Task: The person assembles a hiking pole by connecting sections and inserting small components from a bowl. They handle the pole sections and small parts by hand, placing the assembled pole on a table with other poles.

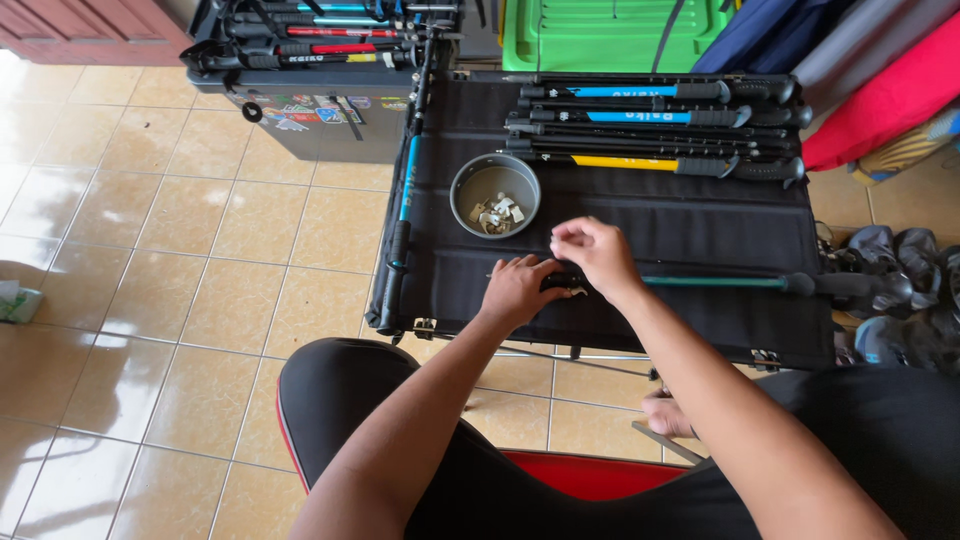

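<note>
On the black worktop (700, 220), grey bowl (495, 195) holds small pale clips. My left fingers (530, 275) wrap the teal pole (720, 283); right fingers (565, 238) pinched narrow just above its end.

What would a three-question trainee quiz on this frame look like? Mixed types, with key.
1. True or false: the grey bowl is empty.
2. Which hand rests on the teal pole: A left hand, B right hand, C neither?
3. What colour is the pole nearest the bowl in the far stack?

Key: 1 false, it holds small pale pieces. 2 A; the right hand pinches at the pole's end. 3 yellow.
</note>
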